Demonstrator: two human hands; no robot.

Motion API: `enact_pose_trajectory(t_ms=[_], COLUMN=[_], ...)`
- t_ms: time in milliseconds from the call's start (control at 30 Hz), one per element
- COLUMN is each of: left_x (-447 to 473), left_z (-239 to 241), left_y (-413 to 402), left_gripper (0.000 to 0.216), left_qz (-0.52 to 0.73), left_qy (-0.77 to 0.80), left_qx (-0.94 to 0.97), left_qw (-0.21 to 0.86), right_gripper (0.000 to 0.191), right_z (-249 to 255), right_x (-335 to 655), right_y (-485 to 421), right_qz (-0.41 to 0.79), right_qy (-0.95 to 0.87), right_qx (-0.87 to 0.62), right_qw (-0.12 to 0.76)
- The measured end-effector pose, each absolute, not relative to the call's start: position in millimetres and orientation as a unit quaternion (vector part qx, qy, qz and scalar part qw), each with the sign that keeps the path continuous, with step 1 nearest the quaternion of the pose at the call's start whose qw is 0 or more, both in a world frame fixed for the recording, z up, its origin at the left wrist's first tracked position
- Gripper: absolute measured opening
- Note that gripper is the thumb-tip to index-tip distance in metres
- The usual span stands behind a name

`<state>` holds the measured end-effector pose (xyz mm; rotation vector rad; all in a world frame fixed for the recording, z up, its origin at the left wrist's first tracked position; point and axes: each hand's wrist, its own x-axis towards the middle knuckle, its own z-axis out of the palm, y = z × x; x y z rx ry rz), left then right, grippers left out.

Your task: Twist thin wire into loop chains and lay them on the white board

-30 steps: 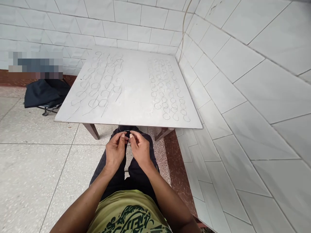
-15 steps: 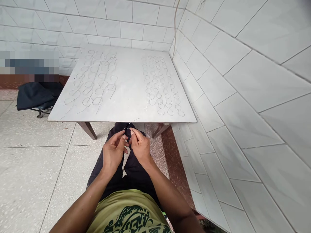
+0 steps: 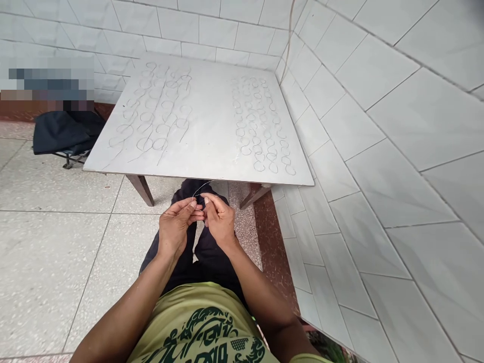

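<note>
My left hand [image 3: 175, 225] and my right hand [image 3: 220, 220] meet above my lap, just short of the table's front edge. Between them is a thin wire [image 3: 200, 187], bent into a curve, its free end reaching up toward the tabletop. The left thumb and fingers pinch it at one side. My right thumb and forefinger close on the other side of the bend. The fingers hide part of the wire. On the white table [image 3: 209, 126] lie rows of looped wires with loose tails [image 3: 162, 111] at left and small wire rings [image 3: 264, 126] at right.
White tiled walls [image 3: 378, 151] stand behind and to the right of the table. Wooden legs [image 3: 141, 190] support it. At left, a dark cloth [image 3: 64, 132] covers a low folding frame on the speckled floor [image 3: 53, 262]. A cable [image 3: 289, 40] runs down the wall corner.
The view has shifted, so the table sits slightly higher and further right. My fingers have moved a little on the wire; the left fingers now reach closer beneath the right hand.
</note>
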<state>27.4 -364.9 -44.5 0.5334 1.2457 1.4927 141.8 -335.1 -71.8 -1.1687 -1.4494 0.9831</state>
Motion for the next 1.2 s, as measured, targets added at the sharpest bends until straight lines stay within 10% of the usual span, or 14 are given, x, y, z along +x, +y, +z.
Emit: enact_pose_trajectory(t_ms=[1200], left_x=[-12], left_z=[-41], left_y=[-357], left_gripper=[0.024], left_qz=[0.434], left_qy=[0.535], left_qx=[0.465], left_qw=[0.557], right_gripper=[0.026], right_z=[-94], right_x=[156], right_y=[-320], right_qz=[0.67], right_qy=[-0.473], right_qx=[-0.32], right_qw=[0.474])
